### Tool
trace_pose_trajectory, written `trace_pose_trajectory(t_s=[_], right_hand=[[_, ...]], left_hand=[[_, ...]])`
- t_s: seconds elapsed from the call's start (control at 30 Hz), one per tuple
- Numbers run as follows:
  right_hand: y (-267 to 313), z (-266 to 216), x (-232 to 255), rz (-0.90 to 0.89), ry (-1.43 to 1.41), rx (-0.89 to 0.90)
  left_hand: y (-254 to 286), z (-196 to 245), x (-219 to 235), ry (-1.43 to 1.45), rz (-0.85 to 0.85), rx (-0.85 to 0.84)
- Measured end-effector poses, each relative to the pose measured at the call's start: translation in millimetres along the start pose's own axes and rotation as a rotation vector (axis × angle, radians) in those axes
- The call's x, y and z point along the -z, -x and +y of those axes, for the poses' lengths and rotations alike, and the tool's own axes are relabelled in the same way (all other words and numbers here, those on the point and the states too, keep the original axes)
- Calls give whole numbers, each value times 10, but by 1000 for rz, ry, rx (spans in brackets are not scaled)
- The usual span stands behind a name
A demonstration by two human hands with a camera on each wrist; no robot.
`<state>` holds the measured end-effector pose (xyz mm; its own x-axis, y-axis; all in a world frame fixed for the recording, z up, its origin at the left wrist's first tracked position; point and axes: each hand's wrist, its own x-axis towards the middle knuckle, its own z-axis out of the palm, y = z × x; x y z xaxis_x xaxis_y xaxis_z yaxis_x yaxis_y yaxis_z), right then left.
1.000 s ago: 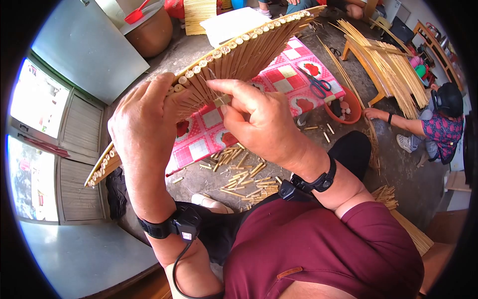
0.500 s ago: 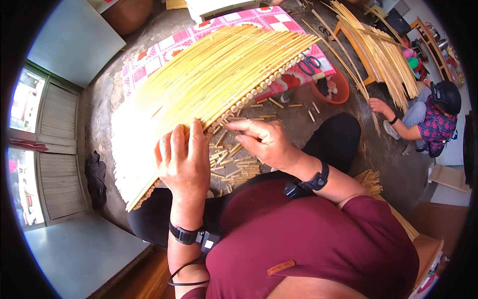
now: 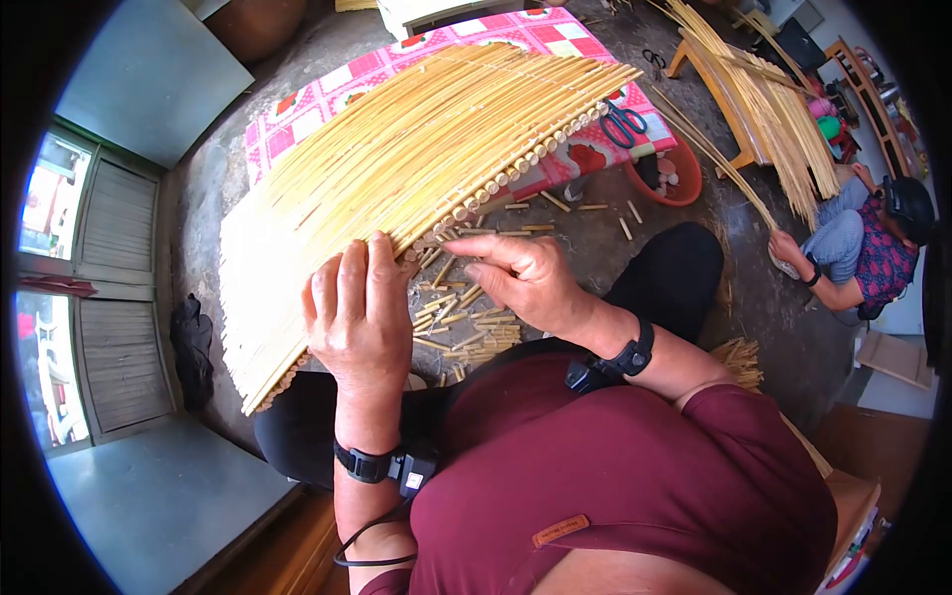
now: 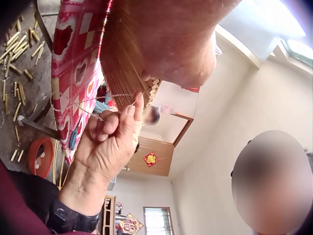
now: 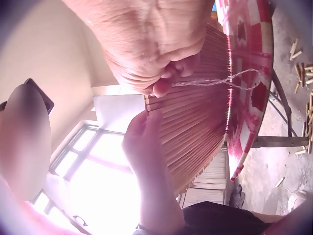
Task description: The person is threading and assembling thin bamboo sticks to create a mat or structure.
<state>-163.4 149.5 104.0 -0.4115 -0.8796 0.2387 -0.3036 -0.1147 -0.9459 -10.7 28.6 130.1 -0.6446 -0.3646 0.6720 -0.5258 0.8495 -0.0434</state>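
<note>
A wide mat of thin yellow stalks (image 3: 397,139) slants across the view, its thick cut ends lined up along the near edge. My left hand (image 3: 357,307) grips that edge, fingers over the top face and thumb hidden beneath. Just right of it, my right hand (image 3: 531,278) has its index finger pointed at the cut ends. Its fingers pinch a thin twisted string (image 5: 210,82), which hangs in a loop below the mat in the right wrist view. The left wrist view shows the string (image 4: 78,99) running from the fingers too.
Behind the mat stands a low table with a pink checked cloth (image 3: 555,35), with scissors (image 3: 625,126) at its corner. A red basin (image 3: 674,174) and cut stalk pieces (image 3: 486,337) lie on the floor. Another person (image 3: 863,248) crouches at right near a bench of stalks (image 3: 764,109).
The mat has swung down from upright, so its top face now shows instead of its underside. Both hands came lower with it, staying at the edge. The last half second shows little movement.
</note>
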Motion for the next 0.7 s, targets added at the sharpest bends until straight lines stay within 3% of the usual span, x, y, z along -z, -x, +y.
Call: trace_pose_trajectory(t_s=[0.13,0.33,0.53,0.7], right_hand=[[-73,-189,24,18,102,213],[-156,-510,44,130,129,379],[-281,-1005,97,138,118,358],[-488,-1152,73,179,101,385]], left_hand=[[-189,-101,189,-29,73,-42],[-463,-224,506,-23,119,6],[-768,-299,736,-28,146,-13],[-1102,-465,832,-18,195,-42]])
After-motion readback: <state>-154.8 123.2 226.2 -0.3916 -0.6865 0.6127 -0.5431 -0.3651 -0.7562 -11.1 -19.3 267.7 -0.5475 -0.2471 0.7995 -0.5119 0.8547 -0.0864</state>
